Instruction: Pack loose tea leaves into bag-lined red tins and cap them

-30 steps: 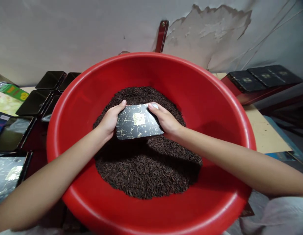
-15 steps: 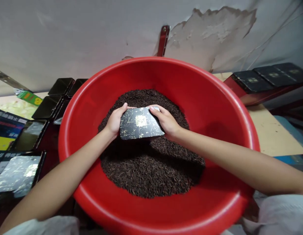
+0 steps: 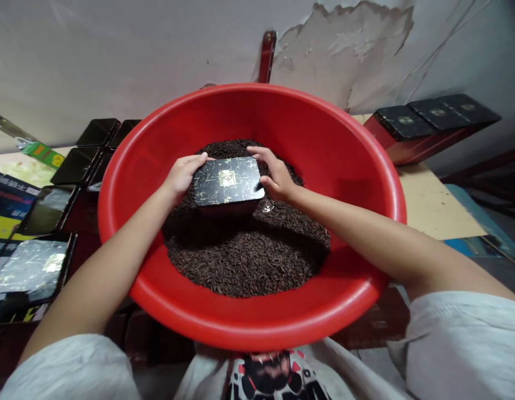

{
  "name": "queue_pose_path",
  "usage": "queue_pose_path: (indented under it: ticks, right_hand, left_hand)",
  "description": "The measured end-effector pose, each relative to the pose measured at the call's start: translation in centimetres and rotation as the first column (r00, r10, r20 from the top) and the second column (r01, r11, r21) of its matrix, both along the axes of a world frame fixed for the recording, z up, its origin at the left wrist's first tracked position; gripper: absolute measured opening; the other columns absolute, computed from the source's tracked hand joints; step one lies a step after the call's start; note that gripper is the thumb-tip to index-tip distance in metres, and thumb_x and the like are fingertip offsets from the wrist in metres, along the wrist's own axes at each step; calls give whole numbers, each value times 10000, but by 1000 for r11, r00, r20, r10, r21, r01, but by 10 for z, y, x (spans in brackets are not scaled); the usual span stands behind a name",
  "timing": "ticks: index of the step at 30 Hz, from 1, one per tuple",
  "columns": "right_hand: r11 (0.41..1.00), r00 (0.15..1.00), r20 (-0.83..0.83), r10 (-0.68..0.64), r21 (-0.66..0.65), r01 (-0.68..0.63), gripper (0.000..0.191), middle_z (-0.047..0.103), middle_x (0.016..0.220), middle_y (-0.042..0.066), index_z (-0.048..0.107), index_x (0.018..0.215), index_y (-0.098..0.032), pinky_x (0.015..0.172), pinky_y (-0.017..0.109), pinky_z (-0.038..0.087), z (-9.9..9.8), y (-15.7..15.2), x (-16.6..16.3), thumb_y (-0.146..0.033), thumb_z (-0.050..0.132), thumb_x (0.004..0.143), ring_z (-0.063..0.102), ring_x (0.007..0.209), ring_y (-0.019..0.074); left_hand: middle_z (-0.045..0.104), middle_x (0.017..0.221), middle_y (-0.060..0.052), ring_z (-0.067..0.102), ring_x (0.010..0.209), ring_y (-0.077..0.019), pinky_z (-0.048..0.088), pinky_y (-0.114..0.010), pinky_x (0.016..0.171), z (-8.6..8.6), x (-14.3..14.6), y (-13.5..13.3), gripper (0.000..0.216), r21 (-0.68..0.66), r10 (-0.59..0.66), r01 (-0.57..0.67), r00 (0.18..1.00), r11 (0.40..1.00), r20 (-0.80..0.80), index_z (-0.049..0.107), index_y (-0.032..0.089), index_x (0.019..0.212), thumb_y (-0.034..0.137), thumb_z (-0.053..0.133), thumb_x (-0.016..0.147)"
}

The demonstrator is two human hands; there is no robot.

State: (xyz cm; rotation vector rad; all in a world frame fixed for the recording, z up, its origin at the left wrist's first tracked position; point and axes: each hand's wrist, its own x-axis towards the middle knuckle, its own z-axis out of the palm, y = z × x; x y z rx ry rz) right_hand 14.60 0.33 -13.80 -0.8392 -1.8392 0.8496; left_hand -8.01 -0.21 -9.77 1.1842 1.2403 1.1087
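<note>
Wall (image 3: pixel 136 50), peeled at 1 o'clock. Tins (image 3: pixel 76 165) at 9. Left hand (image 3: pixel 182 176): clasping tin (image 3: pixel 227 194), over leaves (image 3: pixel 240 261) in tub (image 3: pixel 257 334), centre. Right hand (image 3: pixel 278 175): spread at 3 o'clock of it, contact unclear. Step, seemingly: steadying; two-handed lifting would need right fingers closing.

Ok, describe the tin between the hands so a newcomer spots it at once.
Find the big red tub, then the dark heap inside it. Over that heap, between the left hand and the right hand, is the tin, black on top with gold streaks around a gold square. Unlike the three tins to the right, it is over the tub.
</note>
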Motion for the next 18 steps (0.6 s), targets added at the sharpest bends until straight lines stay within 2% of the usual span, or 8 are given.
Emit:
queue_pose_path:
  ticks: [2, 4, 7, 9, 11, 14, 18]
  right_hand:
    - [999, 1000, 19, 1, 54, -2, 1000, 544, 1294, 94, 376, 1367, -241, 1031, 392, 377, -9, -3, 1, -886, 426, 604, 527, 1152, 257]
    - [999, 996, -86, -24, 33, 27, 1040, 510, 1338, 117, 223, 1436, -227, 1009, 413, 404, -21, -10, -8, -887, 355, 644, 531, 1166, 267]
    - [997, 963, -260, -68, 16, 75, 907, 406, 1428, 138, 100, 1446, -219, 1016, 446, 406, -42, -26, -27, -814, 219, 771, 488, 1239, 271]
    - [996, 971, -235, -38, 75, 57, 889, 283, 1499, 144, 43, 1450, -221, 1081, 479, 343, -56, -32, -34, -799, 189, 790, 369, 1346, 286]
    - [991, 996, -91, 14, 134, -2, 1066, 170, 1534, 169, -4, 1459, -186, 1135, 514, 258, -68, -31, -34, -866, 300, 697, 228, 1415, 324]
    - [997, 999, 36, -23, 81, 20, 1296, 138, 1529, 214, -25, 1466, -118, 1157, 553, 203, -77, -23, -32, -858, 528, 556, 182, 1423, 362]
    - [999, 1000, 22, -18, 50, 17, 1198, 299, 1472, 205, 161, 1437, -88, 1168, 522, 221, -61, -17, -34, -715, 669, 551, 293, 1383, 336]
  left_hand:
    - [663, 635, -36, 606, 555, -164, 508, -298, 633, -2, 1, -1, 290, -37, 19, -18, 999, 999, 27, 686, 163, 718, 453, 685, 725]
    - [639, 613, -24, 595, 537, -157, 505, -290, 616, -3, 5, -4, 307, -135, 29, -10, 990, 991, 137, 652, 158, 719, 461, 638, 758]
    - [631, 611, -23, 592, 527, -156, 496, -275, 570, -4, 12, -9, 324, -275, 94, -2, 942, 962, 323, 623, 152, 767, 453, 518, 825]
    - [633, 608, -20, 592, 520, -150, 486, -261, 545, -3, 14, -10, 287, -314, 158, -41, 920, 949, 359, 618, 149, 801, 397, 480, 843]
    - [630, 592, -12, 582, 499, -139, 477, -248, 524, -1, 16, -10, 255, -334, 193, -68, 915, 940, 355, 617, 149, 811, 355, 470, 844]
    - [626, 575, -2, 571, 484, -127, 469, -232, 503, 0, 16, -9, 264, -326, 205, -85, 912, 942, 356, 619, 151, 801, 369, 476, 840]
    - [661, 620, 2, 610, 535, -124, 504, -229, 558, 5, 9, -10, 240, -293, 263, -169, 911, 941, 319, 629, 143, 813, 320, 467, 814]
